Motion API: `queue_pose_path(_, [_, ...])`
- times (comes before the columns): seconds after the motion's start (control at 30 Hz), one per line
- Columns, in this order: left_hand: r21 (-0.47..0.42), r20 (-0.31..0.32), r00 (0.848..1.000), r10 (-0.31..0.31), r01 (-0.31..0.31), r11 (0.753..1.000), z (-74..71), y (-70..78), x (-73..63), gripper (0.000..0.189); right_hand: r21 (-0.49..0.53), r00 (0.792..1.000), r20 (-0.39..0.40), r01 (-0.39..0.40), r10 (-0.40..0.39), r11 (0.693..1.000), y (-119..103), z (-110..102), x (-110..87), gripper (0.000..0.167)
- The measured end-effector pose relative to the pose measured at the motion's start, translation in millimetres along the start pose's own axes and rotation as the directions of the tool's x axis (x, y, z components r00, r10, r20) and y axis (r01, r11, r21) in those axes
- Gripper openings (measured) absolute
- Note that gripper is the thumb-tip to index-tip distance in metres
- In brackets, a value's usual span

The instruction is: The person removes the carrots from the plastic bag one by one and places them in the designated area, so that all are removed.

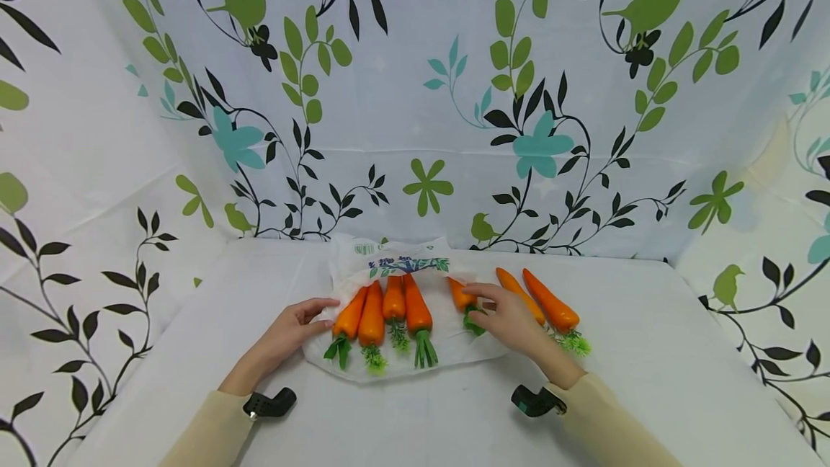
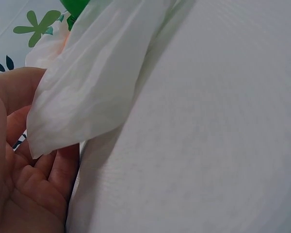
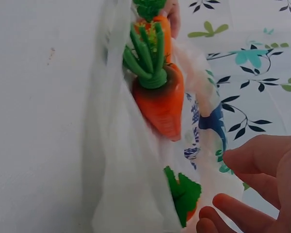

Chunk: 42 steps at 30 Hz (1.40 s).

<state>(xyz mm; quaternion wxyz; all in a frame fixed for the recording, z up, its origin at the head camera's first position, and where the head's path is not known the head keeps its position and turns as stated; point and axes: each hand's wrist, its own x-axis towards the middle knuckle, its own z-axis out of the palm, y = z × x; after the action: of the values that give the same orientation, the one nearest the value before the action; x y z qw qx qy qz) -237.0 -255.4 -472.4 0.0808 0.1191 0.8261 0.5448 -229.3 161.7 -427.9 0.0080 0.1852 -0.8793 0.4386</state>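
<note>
Five carrots point(image 1: 372, 319) poke from the white bag point(image 1: 447, 341); the left hand point(image 1: 301, 326) touches its edge, grip unclear; the right hand point(image 1: 509, 317), fingers apart, hovers near two more carrots point(image 1: 551, 301).

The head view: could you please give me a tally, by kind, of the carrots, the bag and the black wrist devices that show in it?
Carrots: 7
White bag: 1
Black wrist devices: 2
Total: 10
</note>
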Motion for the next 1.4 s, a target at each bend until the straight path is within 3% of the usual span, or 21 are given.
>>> queue_pose_path(0.4, [-0.004, -0.004, 1.000, 0.003, -0.003, 1.000, 1.6, -0.2, 0.7, 0.045, -0.096, 1.000, 0.020, 0.021, -0.019, 0.995, 4, 8, 4.3, 0.043])
queue_pose_path(0.77, [-0.028, -0.001, 1.000, 0.001, -0.002, 1.000, 1.4, 1.3, -0.7, 0.046, -0.089, 0.999, 0.053, -0.008, 0.013, 0.996, 3, 11, 5.6, 0.045])
queue_pose_path(1.07, [-0.017, 0.002, 1.000, -0.003, 0.003, 1.000, 1.4, -0.4, 0.4, 0.046, -0.065, 0.997, 0.035, 0.065, -0.063, 0.996, 3, 22, 8.8, 0.037])
queue_pose_path(1.4, [-0.003, 0.003, 1.000, -0.010, 0.010, 1.000, 1.7, 0.1, 0.1, 0.046, -0.081, 0.998, 0.007, 0.059, -0.058, 0.995, -3, 38, 11.5, 0.031])
